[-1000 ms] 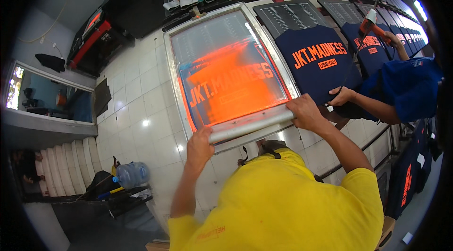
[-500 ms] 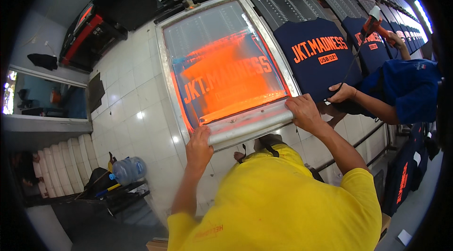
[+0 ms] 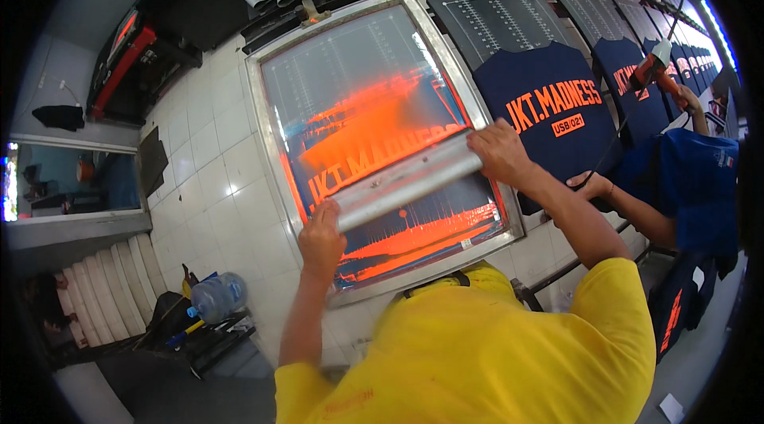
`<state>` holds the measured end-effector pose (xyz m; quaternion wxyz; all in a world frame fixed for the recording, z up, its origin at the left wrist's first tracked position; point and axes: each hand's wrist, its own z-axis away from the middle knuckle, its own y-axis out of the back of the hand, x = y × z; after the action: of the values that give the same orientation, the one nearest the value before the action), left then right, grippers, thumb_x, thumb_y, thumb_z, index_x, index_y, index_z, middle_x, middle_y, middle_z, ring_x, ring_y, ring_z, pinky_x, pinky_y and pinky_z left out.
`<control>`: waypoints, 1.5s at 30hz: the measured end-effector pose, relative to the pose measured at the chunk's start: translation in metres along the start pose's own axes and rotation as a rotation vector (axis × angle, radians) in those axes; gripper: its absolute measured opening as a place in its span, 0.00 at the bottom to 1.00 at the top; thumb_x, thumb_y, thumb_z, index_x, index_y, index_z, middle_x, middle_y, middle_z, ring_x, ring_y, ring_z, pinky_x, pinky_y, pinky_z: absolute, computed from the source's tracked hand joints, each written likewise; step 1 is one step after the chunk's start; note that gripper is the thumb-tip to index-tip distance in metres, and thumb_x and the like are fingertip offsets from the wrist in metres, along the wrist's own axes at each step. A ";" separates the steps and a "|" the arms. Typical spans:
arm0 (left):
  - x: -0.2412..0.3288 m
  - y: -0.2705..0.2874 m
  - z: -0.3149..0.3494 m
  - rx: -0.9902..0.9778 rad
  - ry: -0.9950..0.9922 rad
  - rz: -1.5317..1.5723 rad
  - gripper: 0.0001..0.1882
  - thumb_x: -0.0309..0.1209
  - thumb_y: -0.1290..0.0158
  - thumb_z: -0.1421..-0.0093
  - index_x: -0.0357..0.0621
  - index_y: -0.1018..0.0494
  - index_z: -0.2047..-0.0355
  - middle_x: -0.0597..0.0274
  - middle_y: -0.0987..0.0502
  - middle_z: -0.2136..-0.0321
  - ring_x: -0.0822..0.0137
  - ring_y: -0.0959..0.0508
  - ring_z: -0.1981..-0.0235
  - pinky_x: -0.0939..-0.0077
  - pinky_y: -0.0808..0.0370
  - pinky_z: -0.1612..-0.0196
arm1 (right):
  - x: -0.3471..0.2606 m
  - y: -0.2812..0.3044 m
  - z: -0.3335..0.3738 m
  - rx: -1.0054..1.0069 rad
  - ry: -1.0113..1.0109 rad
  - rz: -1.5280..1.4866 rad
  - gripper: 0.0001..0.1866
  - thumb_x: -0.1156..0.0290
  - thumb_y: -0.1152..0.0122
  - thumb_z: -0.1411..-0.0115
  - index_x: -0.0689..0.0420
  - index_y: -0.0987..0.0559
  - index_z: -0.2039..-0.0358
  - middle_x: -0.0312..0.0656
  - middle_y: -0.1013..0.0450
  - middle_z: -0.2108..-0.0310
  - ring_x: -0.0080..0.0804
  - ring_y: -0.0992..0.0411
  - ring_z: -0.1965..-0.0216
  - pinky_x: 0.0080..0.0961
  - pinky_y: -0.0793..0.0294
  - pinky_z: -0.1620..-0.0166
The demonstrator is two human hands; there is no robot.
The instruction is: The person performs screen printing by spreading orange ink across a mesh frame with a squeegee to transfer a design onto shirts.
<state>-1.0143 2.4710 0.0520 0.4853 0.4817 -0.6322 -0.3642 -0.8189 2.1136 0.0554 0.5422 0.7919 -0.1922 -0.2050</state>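
Note:
A wide silver squeegee [image 3: 402, 183] lies slantwise across the mesh of a metal-framed printing screen [image 3: 516, 221]. My left hand [image 3: 322, 241] is closed around its left end, and my right hand [image 3: 501, 152] grips the right end. Bright orange ink [image 3: 358, 133] covers the mesh beyond the squeegee, with lettering showing through it. On the near side, orange streaks and a smeared band run along the screen's lower edge. Dark navy fabric shows under the mesh. The squeegee's blade edge is hidden from here.
Right of the screen, navy shirts [image 3: 549, 105] with orange prints lie on dark boards in a row. A co-worker in blue [image 3: 676, 185] holds an orange heat gun [image 3: 654, 66] over them. A water jug [image 3: 219, 296] stands at lower left, near stairs [image 3: 107, 289].
Both hands have pushed the squeegee from the screen's near edge to about mid-screen, away from me. Streaked mesh now shows behind it. The co-worker's heat gun has shifted slightly.

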 end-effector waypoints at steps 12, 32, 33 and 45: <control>-0.036 0.019 -0.091 -0.187 0.242 0.015 0.12 0.19 0.44 0.51 0.39 0.23 0.64 0.47 0.20 0.66 0.46 0.19 0.64 0.55 0.23 0.61 | 0.058 -0.005 -0.126 -0.224 -0.021 0.047 0.08 0.70 0.31 0.58 0.50 0.21 0.74 0.39 0.22 0.72 0.41 0.23 0.65 0.37 0.30 0.53; 0.021 0.034 0.122 -0.041 0.016 0.083 0.23 0.14 0.44 0.61 0.38 0.24 0.60 0.56 0.22 0.53 0.57 0.19 0.54 0.67 0.20 0.55 | -0.116 0.031 0.085 -0.053 -0.016 -0.036 0.14 0.79 0.37 0.61 0.59 0.25 0.69 0.43 0.23 0.63 0.38 0.26 0.64 0.35 0.33 0.60; 0.015 0.031 0.120 -0.033 -0.010 0.078 0.23 0.14 0.44 0.61 0.38 0.24 0.60 0.56 0.22 0.53 0.58 0.20 0.53 0.67 0.20 0.54 | -0.115 0.028 0.084 -0.038 -0.014 -0.014 0.12 0.79 0.39 0.59 0.59 0.25 0.69 0.44 0.23 0.63 0.38 0.26 0.64 0.35 0.33 0.61; -0.083 0.006 -0.032 -0.050 -0.059 0.043 0.23 0.16 0.43 0.59 0.40 0.23 0.59 0.54 0.20 0.60 0.54 0.19 0.60 0.62 0.20 0.58 | -0.032 -0.015 -0.045 -0.114 -0.087 0.098 0.07 0.78 0.37 0.58 0.57 0.25 0.75 0.43 0.24 0.73 0.40 0.25 0.69 0.37 0.33 0.62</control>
<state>-0.9796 2.5524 0.0445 0.4861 0.4447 -0.6471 -0.3836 -0.8208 2.1704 0.0594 0.5870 0.7395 -0.2424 -0.2231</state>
